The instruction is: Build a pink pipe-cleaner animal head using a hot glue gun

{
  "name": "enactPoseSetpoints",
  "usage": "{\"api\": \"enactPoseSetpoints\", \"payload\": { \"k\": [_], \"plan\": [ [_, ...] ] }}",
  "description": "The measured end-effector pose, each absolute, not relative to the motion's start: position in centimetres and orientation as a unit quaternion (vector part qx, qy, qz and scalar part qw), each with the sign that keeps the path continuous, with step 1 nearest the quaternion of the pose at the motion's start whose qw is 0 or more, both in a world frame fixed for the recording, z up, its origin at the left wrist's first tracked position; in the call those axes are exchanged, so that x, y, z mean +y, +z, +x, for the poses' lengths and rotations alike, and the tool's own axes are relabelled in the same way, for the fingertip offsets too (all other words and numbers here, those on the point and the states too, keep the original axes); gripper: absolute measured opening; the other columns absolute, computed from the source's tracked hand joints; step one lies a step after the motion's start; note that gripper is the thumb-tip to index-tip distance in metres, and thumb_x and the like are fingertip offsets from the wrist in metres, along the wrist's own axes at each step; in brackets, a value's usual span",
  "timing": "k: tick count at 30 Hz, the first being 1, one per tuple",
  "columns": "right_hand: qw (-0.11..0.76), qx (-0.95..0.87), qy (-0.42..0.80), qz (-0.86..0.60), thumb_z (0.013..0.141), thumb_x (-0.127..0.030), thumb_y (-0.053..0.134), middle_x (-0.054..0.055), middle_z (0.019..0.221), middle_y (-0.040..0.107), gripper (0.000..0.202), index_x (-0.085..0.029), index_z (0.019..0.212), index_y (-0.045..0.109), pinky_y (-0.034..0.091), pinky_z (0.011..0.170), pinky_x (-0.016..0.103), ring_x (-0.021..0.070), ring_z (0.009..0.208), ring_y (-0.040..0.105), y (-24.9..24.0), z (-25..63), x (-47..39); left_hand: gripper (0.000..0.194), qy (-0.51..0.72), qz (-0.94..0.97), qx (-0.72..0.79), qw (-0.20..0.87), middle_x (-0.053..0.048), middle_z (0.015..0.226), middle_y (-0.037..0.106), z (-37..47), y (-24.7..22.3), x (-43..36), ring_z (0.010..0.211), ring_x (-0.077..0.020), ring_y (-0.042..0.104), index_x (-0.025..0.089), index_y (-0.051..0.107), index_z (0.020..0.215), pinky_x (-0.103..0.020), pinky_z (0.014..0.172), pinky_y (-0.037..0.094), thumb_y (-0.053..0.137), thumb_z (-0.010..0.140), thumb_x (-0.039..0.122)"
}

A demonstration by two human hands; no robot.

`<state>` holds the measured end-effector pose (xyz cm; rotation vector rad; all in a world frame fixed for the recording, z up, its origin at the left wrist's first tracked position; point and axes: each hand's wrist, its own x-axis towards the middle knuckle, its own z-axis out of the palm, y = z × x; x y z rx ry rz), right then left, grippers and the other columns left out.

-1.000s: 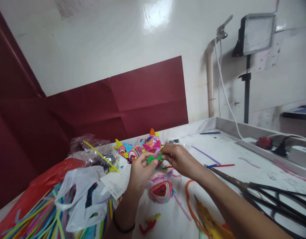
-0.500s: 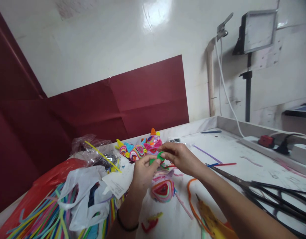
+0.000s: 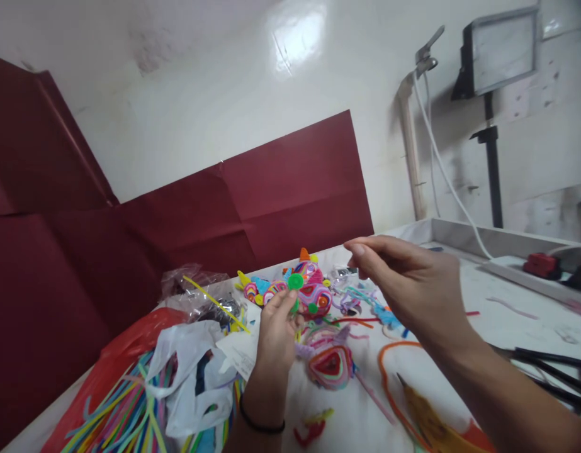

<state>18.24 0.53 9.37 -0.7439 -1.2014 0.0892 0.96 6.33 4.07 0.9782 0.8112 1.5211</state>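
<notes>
My left hand (image 3: 277, 333) pinches a green coiled pipe cleaner (image 3: 296, 282), its round disc showing above the fingertips and more green below them. Raised to the right, my right hand (image 3: 415, 283) has thumb and forefinger pressed together; whatever may be between them is too small to make out. Behind the left hand sit colourful coiled pipe-cleaner figures (image 3: 317, 296) with orange and yellow tips. Nearer me lies a pink coiled piece (image 3: 332, 366) with a red centre. Small red and yellow bits (image 3: 313, 429) are on the table below it.
Bundled pipe cleaners (image 3: 118, 402) and a white plastic bag (image 3: 186, 352) lie at left, over a red bag (image 3: 134, 333). An orange strand (image 3: 383, 365), a yellow-handled pointed tool (image 3: 422, 409) and black-handled scissors (image 3: 549, 371) are at right. A power strip (image 3: 507, 269) stands farther back.
My right hand has left the green coil and moved right and up, fingers still pinched. My left hand keeps the coil, whose disc now shows plainly. The view has shifted slightly.
</notes>
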Motion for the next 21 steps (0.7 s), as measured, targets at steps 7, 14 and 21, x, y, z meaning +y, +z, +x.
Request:
{"api": "enactPoseSetpoints", "payload": {
  "k": [7, 14, 21],
  "plan": [
    [0.687, -0.641, 0.012, -0.341, 0.081, -0.018, 0.063, -0.001, 0.070, 0.073, 0.010, -0.020, 0.077, 0.072, 0.048, 0.054, 0.021, 0.0116, 0.060, 0.064, 10.3, 19.3, -2.1, 0.029, 0.678, 0.389, 0.306, 0.543, 0.002, 0.074, 0.061, 0.7, 4.6, 6.2, 0.058, -0.0093, 0.055, 0.017, 0.062, 0.078, -0.020, 0.048, 0.041, 0.082, 0.058, 0.023],
    [0.615, -0.699, 0.000, -0.365, 0.084, -0.017, 0.058, -0.001, 0.065, 0.071, 0.016, -0.018, 0.077, 0.072, 0.042, 0.050, 0.021, 0.0101, 0.055, 0.060, 8.7, 21.3, -3.5, 0.029, 0.679, 0.394, 0.301, 0.541, 0.004, 0.070, 0.060, 1.6, 4.9, 6.4, 0.054, -0.0086, 0.054, 0.017, 0.060, 0.077, -0.021, 0.049, 0.042, 0.082, 0.057, 0.019],
    [0.520, -0.765, -0.021, -0.379, 0.087, -0.017, 0.054, -0.002, 0.062, 0.066, 0.020, -0.018, 0.074, 0.069, 0.040, 0.052, 0.022, 0.0102, 0.053, 0.057, 7.2, 23.6, -4.9, 0.024, 0.683, 0.388, 0.344, 0.515, 0.003, 0.067, 0.060, 2.1, 4.1, 5.7, 0.053, -0.0098, 0.056, 0.019, 0.059, 0.076, -0.021, 0.049, 0.043, 0.077, 0.060, 0.017]
  ]
}}
